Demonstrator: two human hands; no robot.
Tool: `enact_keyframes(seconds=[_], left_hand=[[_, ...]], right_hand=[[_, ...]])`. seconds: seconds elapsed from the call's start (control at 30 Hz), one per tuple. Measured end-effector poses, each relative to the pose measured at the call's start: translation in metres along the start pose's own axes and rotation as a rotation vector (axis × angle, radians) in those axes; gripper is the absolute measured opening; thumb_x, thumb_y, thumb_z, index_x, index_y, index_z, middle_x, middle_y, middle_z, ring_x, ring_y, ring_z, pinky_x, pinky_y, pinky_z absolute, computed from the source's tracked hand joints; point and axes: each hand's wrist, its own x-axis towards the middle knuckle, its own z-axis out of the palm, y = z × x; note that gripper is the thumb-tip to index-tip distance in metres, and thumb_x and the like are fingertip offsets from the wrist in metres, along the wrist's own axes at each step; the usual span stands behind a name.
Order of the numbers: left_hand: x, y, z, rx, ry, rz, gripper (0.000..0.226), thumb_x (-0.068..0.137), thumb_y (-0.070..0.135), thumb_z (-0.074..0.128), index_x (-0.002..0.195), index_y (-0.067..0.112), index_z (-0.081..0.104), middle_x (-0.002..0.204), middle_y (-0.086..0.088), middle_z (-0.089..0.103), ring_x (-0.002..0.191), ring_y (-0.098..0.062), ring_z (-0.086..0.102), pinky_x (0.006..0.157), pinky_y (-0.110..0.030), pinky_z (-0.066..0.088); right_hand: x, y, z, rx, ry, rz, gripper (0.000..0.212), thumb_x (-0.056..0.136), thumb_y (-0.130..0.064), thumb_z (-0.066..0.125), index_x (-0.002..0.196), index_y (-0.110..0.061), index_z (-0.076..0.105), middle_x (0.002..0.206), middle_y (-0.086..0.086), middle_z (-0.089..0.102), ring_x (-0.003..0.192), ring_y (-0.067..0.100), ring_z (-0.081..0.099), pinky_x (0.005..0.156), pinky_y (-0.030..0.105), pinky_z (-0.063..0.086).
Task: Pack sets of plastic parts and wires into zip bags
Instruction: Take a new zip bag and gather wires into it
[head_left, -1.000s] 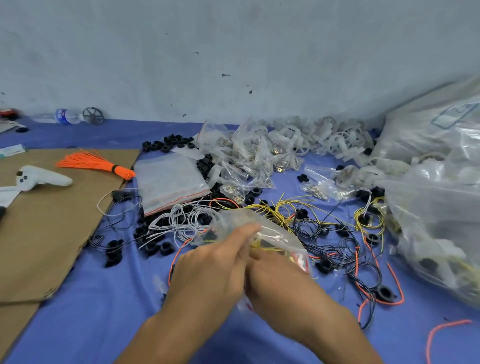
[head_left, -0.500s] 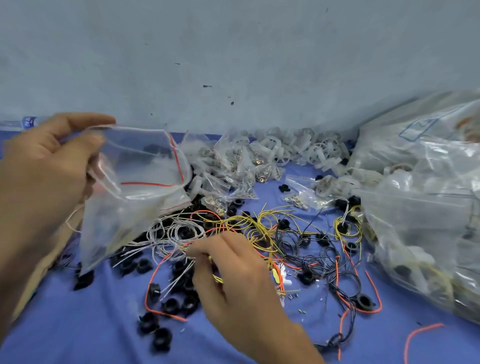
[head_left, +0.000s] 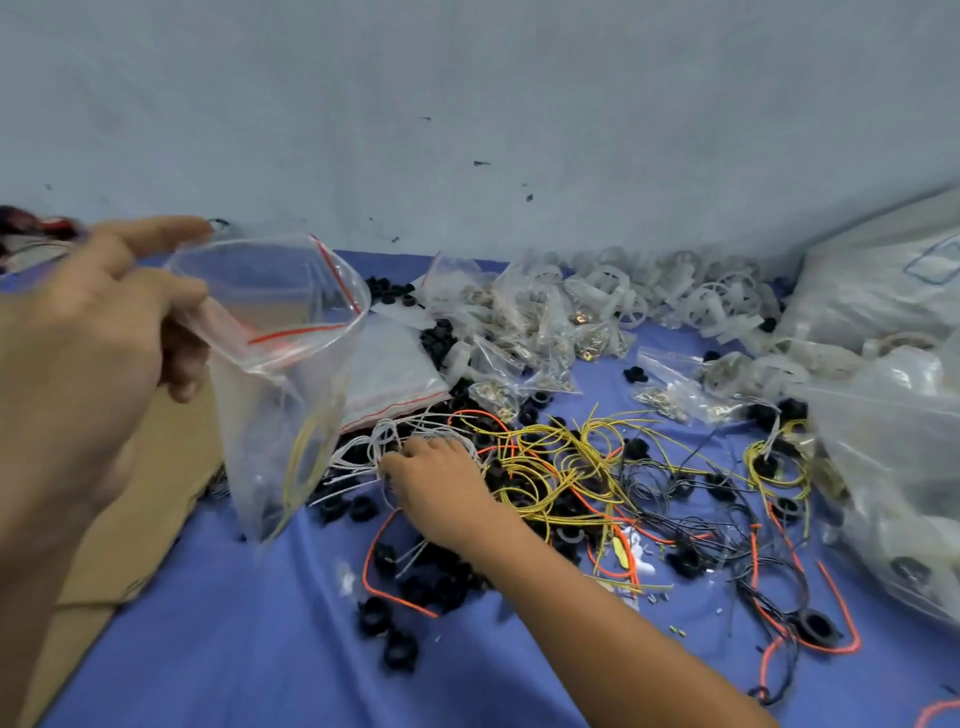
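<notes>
Left of frame, the left hand (head_left: 88, 332) pinches the rim of a clear red-striped plastic zip bag (head_left: 280, 395) (mouth gaping, yellow wire loop (head_left: 304, 457) inside). At centre, the right hand (head_left: 441, 478) curls its fingers round thin white wires (head_left: 358, 452) on the blue tabletop (head_left: 249, 649).

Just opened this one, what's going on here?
A person is packing wire sets. The left hand holds a clear zip bag up with its mouth open; a yellow wire sits inside. The right hand is down in the white wires on the blue cloth, among black plastic parts; whether it has gripped one is unclear.
</notes>
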Motion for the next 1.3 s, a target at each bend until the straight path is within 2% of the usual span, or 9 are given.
enact_keyframes(seconds=[0.37, 0.5, 0.6, 0.7, 0.87, 0.93, 1.0, 1.13, 1.3], left_hand=[[-0.016, 0.01, 0.01, -0.09, 0.022, 0.008, 0.038, 0.08, 0.014, 0.047, 0.098, 0.04, 0.068, 0.057, -0.001, 0.055, 0.041, -0.014, 0.036, 0.036, -0.021, 0.03], [-0.017, 0.011, 0.019, -0.082, 0.022, -0.001, 0.04, 0.078, 0.014, 0.045, 0.101, 0.037, 0.069, 0.054, 0.002, 0.054, 0.04, -0.013, 0.035, 0.036, -0.019, 0.03], [-0.017, 0.013, 0.029, -0.073, 0.051, -0.004, 0.045, 0.076, 0.011, 0.042, 0.11, 0.027, 0.067, 0.046, 0.008, 0.049, 0.041, -0.008, 0.038, 0.039, -0.014, 0.038], [-0.02, 0.018, 0.041, 0.035, 0.038, -0.005, 0.048, 0.075, 0.017, 0.045, 0.117, 0.028, 0.063, 0.046, 0.008, 0.051, 0.044, -0.008, 0.046, 0.042, -0.012, 0.04], [-0.053, 0.019, 0.073, 0.259, -0.134, 0.109, 0.043, 0.081, 0.027, 0.045, 0.117, 0.048, 0.056, 0.058, -0.007, 0.058, 0.052, -0.024, 0.051, 0.055, -0.037, 0.048], [-0.081, 0.015, 0.09, 0.37, -0.169, 0.197, 0.044, 0.085, 0.029, 0.043, 0.124, 0.046, 0.053, 0.052, -0.001, 0.053, 0.043, -0.012, 0.044, 0.049, -0.028, 0.044], [-0.114, 0.016, 0.109, 0.441, -0.208, 0.275, 0.042, 0.089, 0.033, 0.042, 0.129, 0.04, 0.054, 0.048, 0.009, 0.047, 0.042, -0.006, 0.043, 0.046, -0.017, 0.034], [-0.151, 0.014, 0.135, 0.529, -0.278, 0.343, 0.042, 0.092, 0.037, 0.039, 0.121, 0.027, 0.068, 0.052, 0.008, 0.059, 0.053, -0.011, 0.057, 0.051, -0.029, 0.043], [-0.167, 0.008, 0.138, 0.642, -0.371, 0.494, 0.032, 0.092, 0.034, 0.047, 0.108, 0.024, 0.073, 0.073, 0.006, 0.072, 0.062, -0.015, 0.068, 0.045, -0.027, 0.048]], right_hand=[[-0.011, 0.035, -0.047, 0.72, 0.191, 0.305, 0.028, 0.1, -0.017, 0.051, 0.125, -0.015, 0.062, 0.104, 0.001, 0.064, 0.084, 0.016, 0.058, 0.069, 0.023, 0.04], [-0.047, 0.058, -0.073, 1.273, 0.306, 0.488, 0.015, 0.099, -0.016, 0.055, 0.111, -0.017, 0.065, 0.085, 0.006, 0.068, 0.065, 0.019, 0.053, 0.06, 0.038, 0.042], [-0.078, 0.069, -0.086, 1.519, 0.366, 0.569, 0.014, 0.101, -0.018, 0.051, 0.11, -0.019, 0.062, 0.09, 0.004, 0.072, 0.068, 0.015, 0.058, 0.063, 0.032, 0.043], [-0.105, 0.074, -0.093, 1.721, 0.401, 0.596, 0.01, 0.103, -0.02, 0.045, 0.106, -0.022, 0.055, 0.095, 0.007, 0.074, 0.068, 0.017, 0.058, 0.059, 0.027, 0.04], [-0.133, 0.078, -0.116, 1.998, 0.478, 0.561, 0.013, 0.102, -0.02, 0.044, 0.098, -0.024, 0.056, 0.093, 0.008, 0.071, 0.061, 0.015, 0.059, 0.056, 0.026, 0.037], [-0.145, 0.073, -0.128, 2.12, 0.455, 0.465, 0.015, 0.098, -0.017, 0.048, 0.094, -0.024, 0.062, 0.092, 0.01, 0.07, 0.06, 0.016, 0.06, 0.047, 0.02, 0.043], [-0.16, 0.062, -0.131, 2.148, 0.331, 0.385, 0.009, 0.091, -0.018, 0.059, 0.092, -0.023, 0.067, 0.094, 0.01, 0.069, 0.062, 0.016, 0.062, 0.044, 0.019, 0.045], [-0.174, 0.024, -0.108, 2.109, 0.058, 0.431, 0.012, 0.088, -0.011, 0.065, 0.099, -0.009, 0.069, 0.087, 0.011, 0.068, 0.063, 0.017, 0.065, 0.04, 0.02, 0.045], [-0.161, 0.006, -0.086, 2.059, 0.171, 0.57, 0.019, 0.087, -0.001, 0.054, 0.097, 0.005, 0.069, 0.089, 0.02, 0.069, 0.078, 0.025, 0.065, 0.064, 0.03, 0.057]])
